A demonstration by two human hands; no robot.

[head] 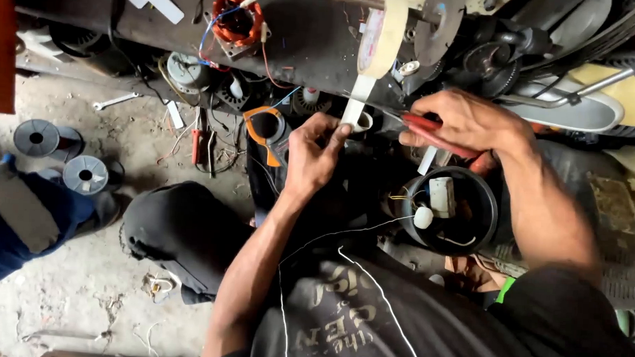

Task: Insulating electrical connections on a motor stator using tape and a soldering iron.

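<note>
Tape strip: we are pinching the free end of the cream masking tape strip (354, 102) between thumb and fingertips of our left hand (313, 154), just above the knuckles; it is running up to the tape roll (383, 33).
Tape roll: it is hanging on a rod at the bench edge, up and to the right of our left hand.
Left hand: it is grasping the tape end, fingers curled around it.
Right hand: our right hand (467, 124) is clenching red-handled scissors (432, 133), blades pointing toward the tape just beside our left fingertips.
Risk, fingers: the blades are sitting close to our left thumb, so we are judging a nick likely if the cut wanders.
Risk, tape: a slack strip could be folding onto itself or tearing crooked.
Risk, wires: thin white wires (343, 236) are crossing below both wrists; a snag could be tugging them loose.
Black housing: a round black housing (448, 211) with a white block inside is lying under our right wrist.
Meter: an orange clamp meter (264, 131) is lying just left of our left hand.
Labels: the tape is carrying print on its inner ring; our dark shirt (397, 322) is showing pale lettering, too blurred to describe.
</note>
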